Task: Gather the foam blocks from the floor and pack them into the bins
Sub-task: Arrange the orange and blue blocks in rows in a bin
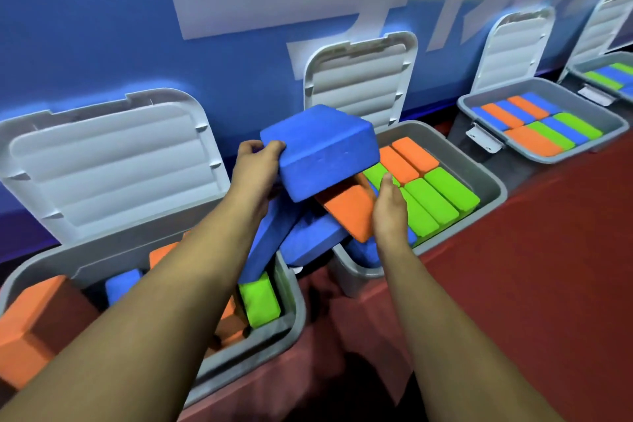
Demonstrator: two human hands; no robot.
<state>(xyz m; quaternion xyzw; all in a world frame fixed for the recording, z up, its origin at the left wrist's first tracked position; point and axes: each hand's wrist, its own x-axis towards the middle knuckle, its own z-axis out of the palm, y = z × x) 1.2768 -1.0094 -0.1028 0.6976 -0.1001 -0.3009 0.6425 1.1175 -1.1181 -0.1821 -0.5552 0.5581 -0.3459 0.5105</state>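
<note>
A person leans over open grey bins standing on a red floor (531,267) along a blue wall (102,44). The left hand (257,164) has its grip closed on a corner of a large blue foam block (322,151), holding it tilted above the left end of the middle bin (479,175). The right hand (388,205) is flat, grip wide and fingers straight, pressed against the side of an orange block (349,209) leaning under the blue one. More blue blocks (305,240) are heaped below, reaching across to the near bin (294,312). The middle bin holds packed green blocks (442,195) on edge; the heap hides its left end. This looks like the packing step. Next, the blue block likely needs turning on edge and lowering beside those rows.
</note>
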